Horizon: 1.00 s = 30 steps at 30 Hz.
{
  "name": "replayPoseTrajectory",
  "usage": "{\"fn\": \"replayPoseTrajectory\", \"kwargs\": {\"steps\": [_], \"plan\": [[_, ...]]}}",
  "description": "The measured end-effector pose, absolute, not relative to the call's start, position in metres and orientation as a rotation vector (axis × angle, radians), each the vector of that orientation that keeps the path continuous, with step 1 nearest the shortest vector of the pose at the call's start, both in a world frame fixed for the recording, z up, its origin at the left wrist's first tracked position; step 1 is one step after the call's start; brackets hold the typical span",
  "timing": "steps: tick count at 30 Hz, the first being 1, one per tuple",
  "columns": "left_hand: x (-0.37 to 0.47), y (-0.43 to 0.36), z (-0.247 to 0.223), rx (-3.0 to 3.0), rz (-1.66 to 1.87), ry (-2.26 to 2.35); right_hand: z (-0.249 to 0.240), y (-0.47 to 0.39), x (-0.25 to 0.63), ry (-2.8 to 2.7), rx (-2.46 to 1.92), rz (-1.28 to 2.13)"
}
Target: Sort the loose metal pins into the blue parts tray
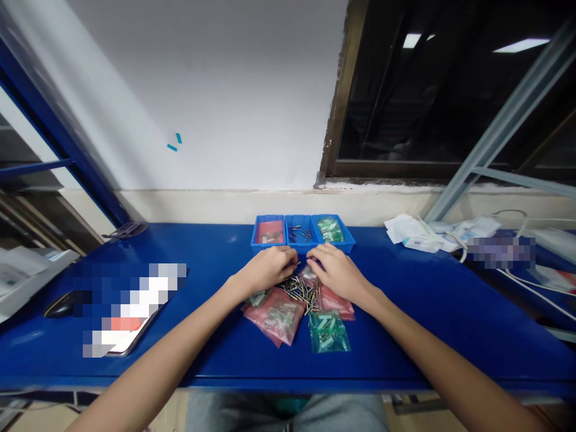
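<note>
My left hand [271, 266] is closed, its fingertips curled at the upper left of a pile of small metal pins [302, 292]; what they pinch is too small to name. On the pile's other side, my right hand [335, 270] has bent fingers over a small clear bag [309, 274]; whether it grips anything is unclear. Pink bags [281, 318] lie left of the pile, another pink bag [337, 304] lies under my right wrist, and a green bag [329, 331] is nearest me. Behind my hands, a blue three-compartment tray [302, 245] holds a pink bag, loose pins and a green bag.
A black mouse [62, 304] and a blurred flat device [135, 324] lie at the left. White packaging [414, 233] and cables [535, 289] are at the right. The wall and window frame stand behind the blue table [216, 354].
</note>
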<state>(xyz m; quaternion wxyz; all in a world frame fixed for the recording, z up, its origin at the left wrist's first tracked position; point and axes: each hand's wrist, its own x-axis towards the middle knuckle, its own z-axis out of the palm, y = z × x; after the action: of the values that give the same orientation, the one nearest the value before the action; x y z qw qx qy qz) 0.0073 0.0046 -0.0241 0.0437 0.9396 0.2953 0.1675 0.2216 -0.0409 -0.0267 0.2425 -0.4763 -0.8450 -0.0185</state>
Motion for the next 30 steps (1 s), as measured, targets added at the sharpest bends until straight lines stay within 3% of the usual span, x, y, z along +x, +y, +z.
{"fn": "replayPoseTrajectory", "kwargs": {"steps": [11, 22, 30], "plan": [[0.014, -0.003, -0.022, 2.748, 0.624, 0.862, -0.030, -0.038, 0.220, -2.321, -1.241, -0.003], [0.020, -0.003, -0.019, 2.219, 0.881, 0.806, -0.027, -0.039, 0.219, -2.179, -1.294, 0.127], [0.024, 0.002, -0.027, 1.756, 0.952, 0.817, -0.017, -0.044, 0.213, -2.094, -1.168, 0.422]]}}
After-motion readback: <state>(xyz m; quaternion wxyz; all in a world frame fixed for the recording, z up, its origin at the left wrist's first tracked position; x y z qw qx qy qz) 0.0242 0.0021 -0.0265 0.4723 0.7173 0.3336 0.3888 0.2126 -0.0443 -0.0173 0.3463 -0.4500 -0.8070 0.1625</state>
